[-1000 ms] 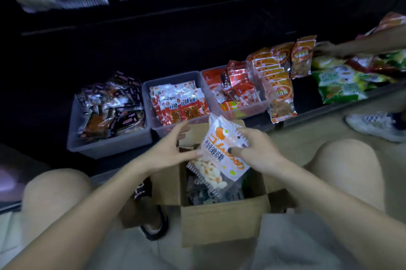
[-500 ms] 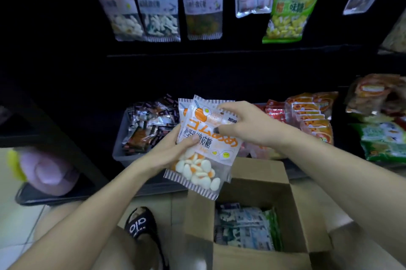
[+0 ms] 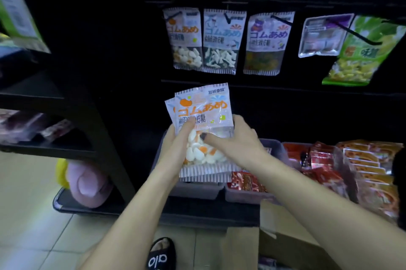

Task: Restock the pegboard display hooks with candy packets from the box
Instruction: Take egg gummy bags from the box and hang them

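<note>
I hold a small stack of white-and-orange candy packets [image 3: 203,114] upright in front of the dark shelf. My left hand [image 3: 175,144] grips the stack from the left, thumb across the front. My right hand [image 3: 237,140] grips it from the right, thumb on the clear window with the white and orange candies. Above, a matching packet [image 3: 183,38] hangs on the leftmost pegboard hook [image 3: 173,15], with other candy packets [image 3: 223,41] beside it. The cardboard box [image 3: 285,247] sits open at the bottom right, below my right forearm.
Grey bins [image 3: 246,198] of red and orange snack packs [image 3: 325,164] line the low shelf on the right. A black shelf frame [image 3: 96,129] stands left, with a pink plush [image 3: 87,184] under it. My sandalled foot [image 3: 161,254] rests on the tiled floor.
The packets have risen out of the box and up toward the hanging row. Both hands shifted lower on the stack, and my view tilted upward.
</note>
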`<state>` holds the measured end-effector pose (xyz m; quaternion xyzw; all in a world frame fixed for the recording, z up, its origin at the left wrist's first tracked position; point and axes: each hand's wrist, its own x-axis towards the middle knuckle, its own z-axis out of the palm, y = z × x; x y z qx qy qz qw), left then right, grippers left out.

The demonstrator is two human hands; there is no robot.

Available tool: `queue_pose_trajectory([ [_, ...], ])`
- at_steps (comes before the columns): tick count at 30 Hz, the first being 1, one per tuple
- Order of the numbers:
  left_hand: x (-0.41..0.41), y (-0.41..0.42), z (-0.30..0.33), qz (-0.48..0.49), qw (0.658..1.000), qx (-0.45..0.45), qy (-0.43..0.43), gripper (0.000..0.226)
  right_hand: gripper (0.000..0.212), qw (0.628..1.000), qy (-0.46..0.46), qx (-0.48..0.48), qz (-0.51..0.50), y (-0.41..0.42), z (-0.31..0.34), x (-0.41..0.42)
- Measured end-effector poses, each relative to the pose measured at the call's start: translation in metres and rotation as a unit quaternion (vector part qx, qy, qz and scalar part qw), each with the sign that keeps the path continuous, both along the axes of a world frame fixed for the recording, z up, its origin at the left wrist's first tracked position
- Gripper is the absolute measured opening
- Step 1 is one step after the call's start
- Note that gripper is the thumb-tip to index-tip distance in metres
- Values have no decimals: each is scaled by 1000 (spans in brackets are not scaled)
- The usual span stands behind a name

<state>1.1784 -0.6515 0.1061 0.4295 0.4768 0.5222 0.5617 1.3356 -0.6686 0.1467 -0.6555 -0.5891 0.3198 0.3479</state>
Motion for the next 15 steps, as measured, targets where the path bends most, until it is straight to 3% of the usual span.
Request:
queue_pose_trajectory([
  [5, -9, 2, 2, 19, 1000, 14, -20, 37, 38, 995, 84, 41, 32, 12, -2, -5],
  [7, -12, 8, 3, 23, 1000, 11, -9, 39, 35, 991, 106, 54, 53, 17, -1, -6],
  [11, -25, 20, 9, 25, 1000, 8, 17, 76, 36, 983, 167, 59, 52, 24, 4, -9],
  [15, -38, 18, 11, 47, 998, 45, 7, 62, 30, 969, 230, 81, 34, 31, 9, -15],
])
